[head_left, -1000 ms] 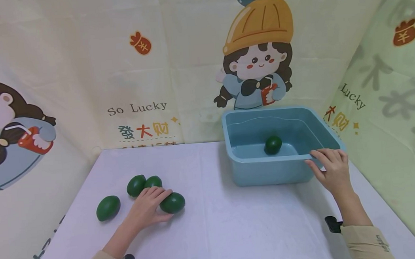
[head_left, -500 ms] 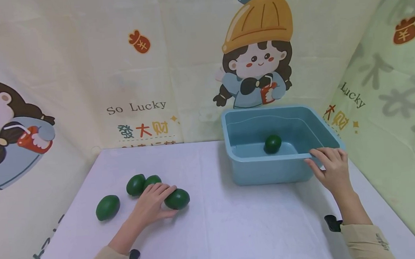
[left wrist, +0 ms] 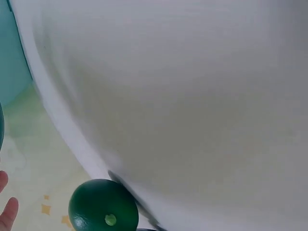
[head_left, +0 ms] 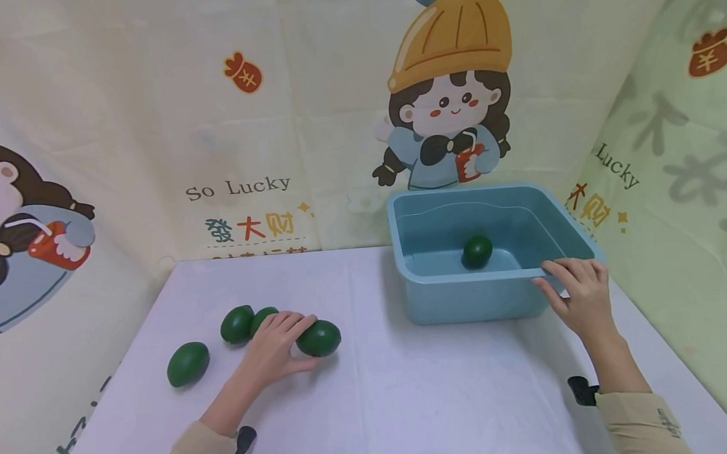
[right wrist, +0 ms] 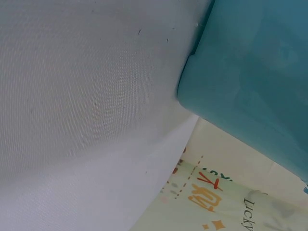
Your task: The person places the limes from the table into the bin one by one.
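Observation:
My left hand (head_left: 280, 347) grips a smooth, dark green oval fruit (head_left: 320, 338), with the fingers over its top and the thumb at its lower side. Behind that hand lies a second green fruit (head_left: 263, 318), partly hidden, close beside another green fruit (head_left: 237, 325). One more green fruit (head_left: 188, 364) lies farther left. In the left wrist view, a green fruit (left wrist: 103, 207) with a pale stem spot shows at the bottom. My right hand (head_left: 580, 297) holds the front right rim of a blue plastic bin (head_left: 468, 300). Inside the bin sits a single green fruit (head_left: 477, 252).
A white cloth-covered table (head_left: 411, 397) lies under everything. Printed cloth walls (head_left: 332, 118) rise behind and on both sides, with the bin near the back one. The right wrist view shows the bin's side (right wrist: 250, 72) and the table cloth.
My left hand has moved right and a little away from me, taking the gripped fruit with it. The right hand stays on the bin's rim; the other fruits lie where they were.

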`<action>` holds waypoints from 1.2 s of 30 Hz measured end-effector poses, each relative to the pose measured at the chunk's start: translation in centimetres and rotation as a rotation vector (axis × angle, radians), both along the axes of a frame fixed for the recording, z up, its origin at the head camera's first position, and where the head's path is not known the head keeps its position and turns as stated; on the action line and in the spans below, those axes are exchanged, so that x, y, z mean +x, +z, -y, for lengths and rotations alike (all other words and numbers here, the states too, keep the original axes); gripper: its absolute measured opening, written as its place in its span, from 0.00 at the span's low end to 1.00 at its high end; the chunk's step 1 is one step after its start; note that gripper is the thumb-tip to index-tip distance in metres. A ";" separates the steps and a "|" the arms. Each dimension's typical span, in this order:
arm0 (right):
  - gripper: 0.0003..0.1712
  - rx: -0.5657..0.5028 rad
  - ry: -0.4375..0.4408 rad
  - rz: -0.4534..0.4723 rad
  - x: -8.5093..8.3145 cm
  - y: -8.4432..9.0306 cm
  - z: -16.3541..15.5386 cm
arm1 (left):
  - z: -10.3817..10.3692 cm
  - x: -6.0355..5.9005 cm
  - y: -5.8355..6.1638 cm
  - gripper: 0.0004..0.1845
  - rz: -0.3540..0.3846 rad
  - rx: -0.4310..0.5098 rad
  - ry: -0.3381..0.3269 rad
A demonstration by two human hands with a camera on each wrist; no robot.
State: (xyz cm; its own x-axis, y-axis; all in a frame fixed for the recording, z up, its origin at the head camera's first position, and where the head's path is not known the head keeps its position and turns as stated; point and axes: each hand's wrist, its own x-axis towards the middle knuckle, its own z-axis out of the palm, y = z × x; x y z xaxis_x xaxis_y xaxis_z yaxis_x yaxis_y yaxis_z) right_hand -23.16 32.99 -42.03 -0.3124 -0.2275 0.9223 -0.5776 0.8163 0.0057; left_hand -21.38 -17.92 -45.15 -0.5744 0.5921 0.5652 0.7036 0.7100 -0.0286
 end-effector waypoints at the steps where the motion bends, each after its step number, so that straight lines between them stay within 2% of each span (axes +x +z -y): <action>1: 0.28 0.000 0.000 -0.001 0.0 0.0 0.0 | -0.1 0.0 0.1 0.36 0.007 0.002 0.003; 17: 0.28 -0.017 0.001 0.006 0.1 0.1 0.2 | -1.7 -0.8 1.3 0.35 0.019 0.005 0.000; 28: 0.28 -0.019 -0.010 0.034 0.1 0.2 0.2 | -2.9 -1.3 2.5 0.34 -0.005 0.020 -0.024; 36: 0.28 -0.022 -0.004 0.033 0.1 0.3 0.2 | -3.8 -1.7 3.0 0.33 -0.025 0.016 -0.011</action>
